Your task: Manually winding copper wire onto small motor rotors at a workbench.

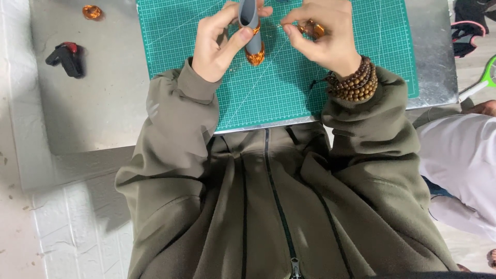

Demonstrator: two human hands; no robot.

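Over the green cutting mat, the left hand grips a grey tube wound with copper wire; the right hand pinches a copper coil just beside it; bare mat stretches toward the desk edge nearest the person.

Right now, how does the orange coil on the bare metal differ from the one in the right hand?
The loose orange coil lies alone on the metal table, far left; the held orange coil is above the green cutting mat, pinched by the right hand. The loose one shows whole; fingers partly hide the held one. Both look shiny amber.
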